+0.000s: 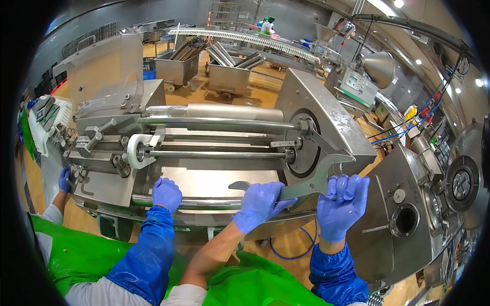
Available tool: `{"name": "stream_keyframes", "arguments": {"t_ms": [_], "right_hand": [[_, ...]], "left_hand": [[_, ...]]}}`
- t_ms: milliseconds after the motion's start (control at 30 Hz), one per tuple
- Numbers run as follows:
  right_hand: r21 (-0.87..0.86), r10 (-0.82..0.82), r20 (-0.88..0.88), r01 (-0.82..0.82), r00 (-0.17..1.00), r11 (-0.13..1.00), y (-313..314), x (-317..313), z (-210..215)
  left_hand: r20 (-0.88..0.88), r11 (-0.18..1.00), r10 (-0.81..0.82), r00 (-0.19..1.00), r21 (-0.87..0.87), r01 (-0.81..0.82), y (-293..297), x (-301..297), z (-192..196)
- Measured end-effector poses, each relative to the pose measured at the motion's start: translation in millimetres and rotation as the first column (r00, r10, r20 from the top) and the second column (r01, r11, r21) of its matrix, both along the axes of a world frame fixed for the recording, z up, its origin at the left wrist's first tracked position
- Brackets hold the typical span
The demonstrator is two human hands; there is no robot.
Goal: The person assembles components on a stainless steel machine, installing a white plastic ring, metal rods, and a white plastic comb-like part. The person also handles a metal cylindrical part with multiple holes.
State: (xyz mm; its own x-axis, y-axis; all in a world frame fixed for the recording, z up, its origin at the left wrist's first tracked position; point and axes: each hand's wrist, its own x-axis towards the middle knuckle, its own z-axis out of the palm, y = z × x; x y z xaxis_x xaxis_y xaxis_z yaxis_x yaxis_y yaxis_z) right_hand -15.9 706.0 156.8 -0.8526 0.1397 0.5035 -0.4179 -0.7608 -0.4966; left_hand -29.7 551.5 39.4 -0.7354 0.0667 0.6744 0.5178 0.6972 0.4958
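My left hand (259, 205), in a blue glove, is wrapped round the handle of a large grey open-end wrench (298, 189). One jaw of this wrench sticks out left of my knuckles, and its broad head rises to the right beside the machine's round end plate (301, 153). My right hand (341, 204), gloved and with a blue sleeve cover, is a closed fist against the wrench head; what lies inside its fingers is hidden. Two steel shafts (219, 154) run left from the end plate to a white ring-shaped holder (138, 151).
At my left a co-worker in a green apron has one gloved hand (166, 194) by the front rail (209, 204) and another (64, 179) at the machine's left end. A raised clear guard (104, 76) stands behind. A blue hose (296, 255) lies on the floor; steel carts (227, 79) stand beyond.
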Motion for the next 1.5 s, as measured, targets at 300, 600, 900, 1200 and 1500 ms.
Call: {"name": "stream_keyframes", "arguments": {"t_ms": [300,600,900,1200,1500], "right_hand": [[-0.036,-0.399,0.147,0.408,0.905,0.912,20,-15,82],[-0.119,-0.237,-0.433,0.206,0.87,0.971,131,-28,136],[0.214,0.144,-0.072,-0.126,0.987,0.969,70,-44,82],[0.59,-0.017,-0.244,0.162,0.97,0.791,81,-27,-39],[0.239,-0.456,-0.51,0.63,0.729,0.739,34,27,-77]], "left_hand": [[-0.204,0.999,-0.011,0.979,-0.049,0.002,38,-20,30],[-0.371,0.992,0.119,0.921,0.081,-0.096,54,-33,23],[0.159,0.671,-0.7,0.696,0.48,0.565,74,-15,70],[-0.131,0.04,-0.751,0.647,0.969,0.242,53,-19,50],[-0.436,-0.596,-0.547,0.714,0.802,0.034,100,-47,80]]}}
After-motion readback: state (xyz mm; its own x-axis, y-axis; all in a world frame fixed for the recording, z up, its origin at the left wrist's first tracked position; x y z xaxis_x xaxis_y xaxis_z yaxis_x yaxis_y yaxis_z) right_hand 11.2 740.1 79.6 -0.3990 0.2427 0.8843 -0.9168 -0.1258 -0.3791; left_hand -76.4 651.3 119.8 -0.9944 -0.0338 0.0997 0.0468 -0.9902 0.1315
